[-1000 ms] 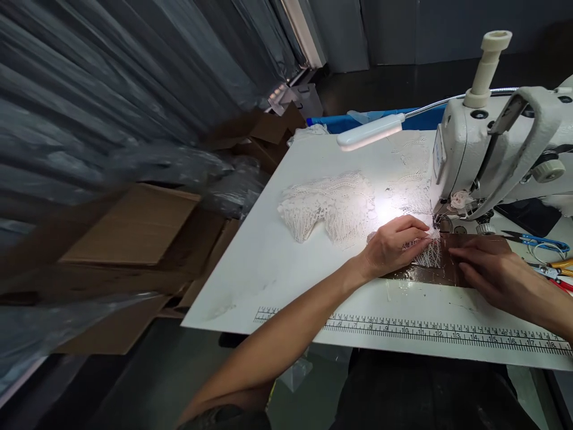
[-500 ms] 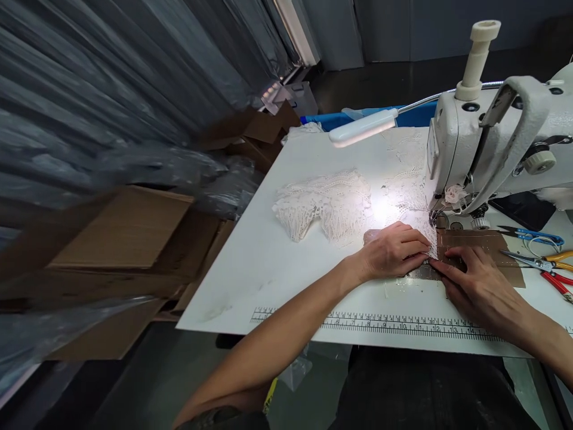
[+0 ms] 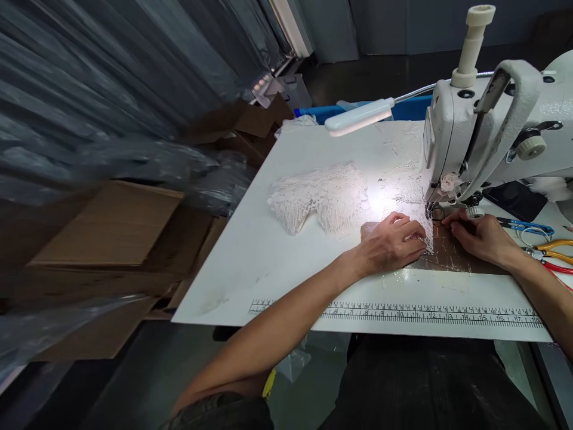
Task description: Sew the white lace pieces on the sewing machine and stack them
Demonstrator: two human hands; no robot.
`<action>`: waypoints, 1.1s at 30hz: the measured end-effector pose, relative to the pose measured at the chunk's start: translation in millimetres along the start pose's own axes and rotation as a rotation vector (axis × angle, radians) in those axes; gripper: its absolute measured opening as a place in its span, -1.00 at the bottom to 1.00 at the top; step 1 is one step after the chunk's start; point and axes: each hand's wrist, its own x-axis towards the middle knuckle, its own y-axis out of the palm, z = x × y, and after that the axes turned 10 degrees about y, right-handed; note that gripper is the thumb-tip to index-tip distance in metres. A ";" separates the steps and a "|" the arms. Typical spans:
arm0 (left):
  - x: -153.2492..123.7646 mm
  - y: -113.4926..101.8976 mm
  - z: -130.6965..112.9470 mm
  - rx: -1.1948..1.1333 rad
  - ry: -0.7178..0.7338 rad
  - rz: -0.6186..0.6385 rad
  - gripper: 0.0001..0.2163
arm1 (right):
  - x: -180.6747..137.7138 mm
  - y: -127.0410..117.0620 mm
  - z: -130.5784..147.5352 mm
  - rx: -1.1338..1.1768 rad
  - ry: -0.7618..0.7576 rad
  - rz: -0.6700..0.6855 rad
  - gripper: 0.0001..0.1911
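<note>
White lace fabric [image 3: 423,218] lies under the needle area of the sewing machine [image 3: 452,143], lit by its lamp. My left hand [image 3: 394,242] rests on the lace just left of the presser foot [image 3: 430,209], its fingers bent and closed over the fabric edge. Close to the right of the foot is my right hand [image 3: 477,236], its thumb and index finger pinched together. What those fingertips hold, if anything, is too small to make out. Beneath the right hand is a brown plate [image 3: 452,254] strewn with thread scraps.
A heap of lace [image 3: 322,197] lies on the white table [image 3: 233,269]. Blue-handled snips [image 3: 532,227], yellow-handled pliers [image 3: 555,245] and a black phone-like object [image 3: 517,200] are at the right. A printed ruler [image 3: 403,313] runs along the front edge. Cardboard boxes [image 3: 111,227] stand left.
My right hand has moved away from the lace's front corner, up and right to beside the presser foot, and its fingers have come together. My left hand stays on the lace.
</note>
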 end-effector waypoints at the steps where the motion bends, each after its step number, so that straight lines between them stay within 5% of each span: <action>1: 0.7 -0.6 -0.5 0.015 0.009 0.001 -0.82 | -2.3 4.4 -1.6 -0.017 -0.047 -0.038 -0.64; 7: 0.9 0.0 -1.3 0.050 0.067 0.056 -0.82 | -14.6 19.7 -8.6 -0.212 -0.366 -0.174 -0.62; 14: -0.3 -1.1 -3.7 0.069 0.113 0.129 -0.79 | -13.8 19.8 -10.4 -0.305 -0.445 -0.155 -0.70; 19: 3.5 -6.6 -11.0 -0.049 0.005 0.189 -0.78 | -15.3 19.5 -11.2 -0.322 -0.469 -0.183 -0.69; 33: 7.5 -5.3 -5.8 -0.065 -0.018 0.184 -0.76 | -15.8 17.3 -7.2 -0.456 -0.488 -0.182 -0.66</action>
